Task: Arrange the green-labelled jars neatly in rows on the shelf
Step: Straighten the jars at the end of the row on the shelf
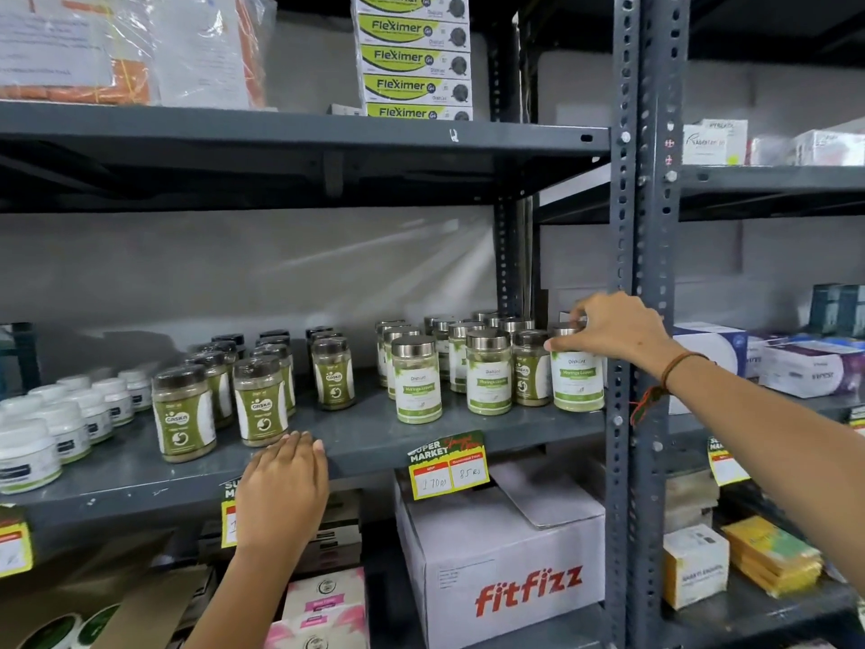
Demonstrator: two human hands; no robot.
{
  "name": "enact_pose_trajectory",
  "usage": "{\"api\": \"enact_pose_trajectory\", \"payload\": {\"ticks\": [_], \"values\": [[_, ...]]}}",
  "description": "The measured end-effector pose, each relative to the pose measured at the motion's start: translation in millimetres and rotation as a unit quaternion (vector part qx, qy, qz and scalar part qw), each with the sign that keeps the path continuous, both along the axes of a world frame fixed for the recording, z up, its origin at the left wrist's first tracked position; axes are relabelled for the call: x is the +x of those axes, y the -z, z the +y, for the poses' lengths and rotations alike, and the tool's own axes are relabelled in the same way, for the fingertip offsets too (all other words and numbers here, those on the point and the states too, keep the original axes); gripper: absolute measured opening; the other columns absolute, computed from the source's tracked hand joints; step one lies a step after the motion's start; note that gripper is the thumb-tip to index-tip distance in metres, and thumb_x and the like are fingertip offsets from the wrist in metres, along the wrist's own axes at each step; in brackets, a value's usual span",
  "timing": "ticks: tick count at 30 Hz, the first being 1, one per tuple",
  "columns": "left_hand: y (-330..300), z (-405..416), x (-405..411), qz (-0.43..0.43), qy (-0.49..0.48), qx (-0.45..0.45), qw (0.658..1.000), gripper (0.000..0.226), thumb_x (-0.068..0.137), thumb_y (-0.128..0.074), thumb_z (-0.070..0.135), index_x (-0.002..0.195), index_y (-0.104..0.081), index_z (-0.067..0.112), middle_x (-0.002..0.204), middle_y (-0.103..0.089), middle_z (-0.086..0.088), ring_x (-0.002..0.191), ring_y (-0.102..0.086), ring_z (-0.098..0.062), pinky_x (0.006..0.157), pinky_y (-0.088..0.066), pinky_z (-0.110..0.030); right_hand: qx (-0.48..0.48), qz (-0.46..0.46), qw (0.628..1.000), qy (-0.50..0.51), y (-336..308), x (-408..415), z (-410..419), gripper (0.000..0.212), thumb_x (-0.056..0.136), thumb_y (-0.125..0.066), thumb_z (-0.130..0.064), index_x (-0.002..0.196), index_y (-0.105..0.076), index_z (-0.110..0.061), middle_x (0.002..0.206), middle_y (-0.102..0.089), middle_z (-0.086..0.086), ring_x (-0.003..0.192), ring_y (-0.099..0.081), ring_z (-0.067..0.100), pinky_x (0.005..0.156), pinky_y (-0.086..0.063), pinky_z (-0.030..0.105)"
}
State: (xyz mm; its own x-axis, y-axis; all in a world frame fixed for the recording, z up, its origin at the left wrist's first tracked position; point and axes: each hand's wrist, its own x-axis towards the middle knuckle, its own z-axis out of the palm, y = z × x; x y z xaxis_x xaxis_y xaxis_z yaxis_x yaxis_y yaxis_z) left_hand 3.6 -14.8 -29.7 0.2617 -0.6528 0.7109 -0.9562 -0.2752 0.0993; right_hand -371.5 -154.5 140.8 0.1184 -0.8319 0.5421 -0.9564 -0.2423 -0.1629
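Several green-labelled jars with silver lids [417, 379] stand in rows on the right part of the grey metal shelf [365, 437]. My right hand [618, 327] grips the lid of the rightmost jar [578, 379], which stands on the shelf beside the upright post. One dark-lidded Gaska jar [531, 372] sits among the silver-lidded ones. My left hand [283, 494] rests flat against the shelf's front edge, fingers together, holding nothing. More dark-lidded green Gaska jars [260, 402] stand in rows to the left.
White tubs [28, 454] fill the shelf's far left. A perforated steel post [641, 320] stands right of the jars. Price tags [449, 466] hang from the shelf edge. A Fitfizz carton [505, 564] sits below; Fleximer boxes [412, 56] are stacked above.
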Motion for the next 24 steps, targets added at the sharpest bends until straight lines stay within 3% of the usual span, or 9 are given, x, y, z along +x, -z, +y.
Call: {"api": "enact_pose_trajectory", "payload": {"ticks": [5,15,20,24], "values": [[0,1,-2,-0.001,-0.003,0.001,1.000,0.052,0.096,-0.031,0.033,0.103,-0.071,0.001,0.104,-0.072,-0.016,0.102,-0.066,-0.029,0.092,-0.048,-0.043,-0.005,0.028,1.000,0.013,2,3,-9,0.075,0.064,-0.066,-0.077,0.100,-0.072,-0.012,0.088,-0.070,0.005,0.079,-0.057,0.025,0.068,-0.043,0.035],[-3,3,-5,0.004,-0.009,0.004,1.000,0.051,0.096,-0.032,0.031,0.103,-0.071,0.000,0.104,-0.072,-0.016,0.102,-0.066,-0.029,0.091,-0.048,-0.044,0.023,0.076,0.996,0.047,3,6,-15,0.073,0.067,-0.059,-0.082,0.097,-0.066,-0.016,0.098,-0.067,0.008,0.099,-0.061,0.031,0.079,-0.049,0.040],[-3,6,-5,0.005,-0.011,0.010,1.000,0.052,0.096,-0.031,0.032,0.103,-0.071,-0.001,0.104,-0.072,-0.016,0.102,-0.066,-0.029,0.091,-0.048,-0.044,0.028,0.098,0.993,0.059,3,7,-8,0.077,0.066,-0.054,-0.086,0.098,-0.064,-0.017,0.098,-0.067,0.008,0.100,-0.062,0.031,0.081,-0.051,0.041],[-3,6,-4,0.006,-0.006,0.013,1.000,0.053,0.096,-0.029,0.033,0.104,-0.070,0.000,0.105,-0.072,-0.015,0.103,-0.066,-0.029,0.092,-0.048,-0.044,-0.009,0.140,0.988,0.072,4,8,-3,0.085,0.071,-0.039,-0.090,0.107,-0.065,-0.017,0.094,-0.067,0.008,0.098,-0.064,0.032,0.069,-0.045,0.037]]}}
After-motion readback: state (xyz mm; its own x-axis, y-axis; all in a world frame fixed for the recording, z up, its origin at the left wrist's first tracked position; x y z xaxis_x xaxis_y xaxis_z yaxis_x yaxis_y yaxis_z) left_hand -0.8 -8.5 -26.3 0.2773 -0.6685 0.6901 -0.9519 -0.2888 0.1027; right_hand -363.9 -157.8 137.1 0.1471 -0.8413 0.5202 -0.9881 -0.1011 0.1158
